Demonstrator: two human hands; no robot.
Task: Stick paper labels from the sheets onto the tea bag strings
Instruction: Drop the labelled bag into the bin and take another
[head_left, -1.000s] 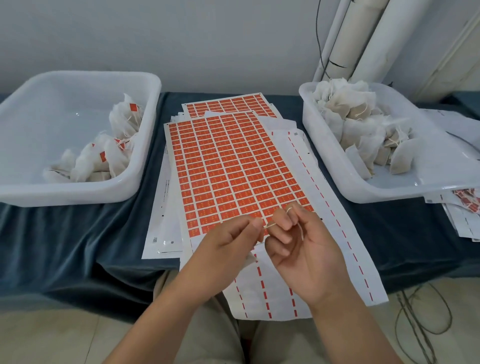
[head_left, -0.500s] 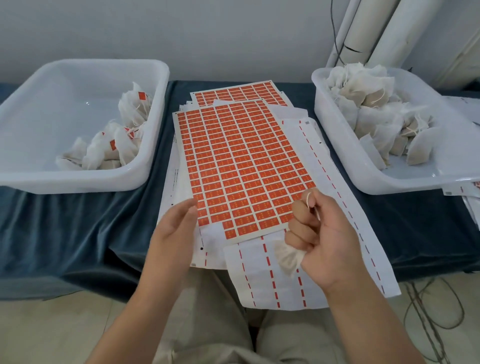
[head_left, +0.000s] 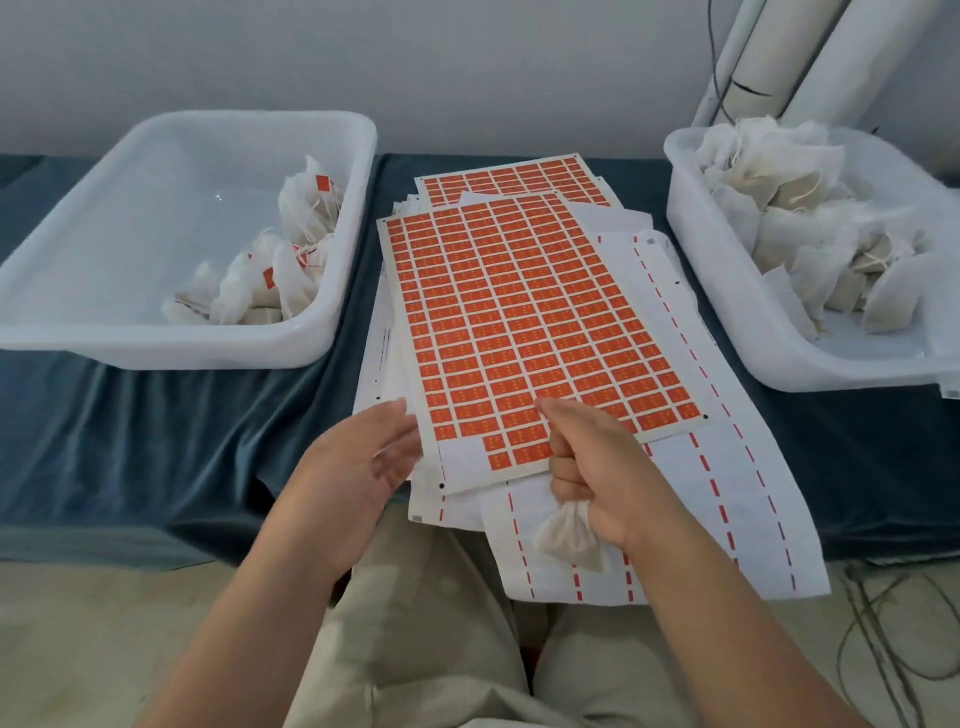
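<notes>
Bare forearms (head_left: 244, 597) and creased, light khaki trousers (head_left: 415, 654).

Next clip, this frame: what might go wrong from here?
1. The right hand grips the tea bag in a fist; squeezing may crumple it, and its string is hidden, so it could tangle.
2. The label sheet lies loose on spent sheets that overhang the table edge; peeling with only the open left hand beside it might slide the stack.

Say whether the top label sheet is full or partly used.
Partly used: the label sheet has bare white gaps at its near left corner.
</notes>
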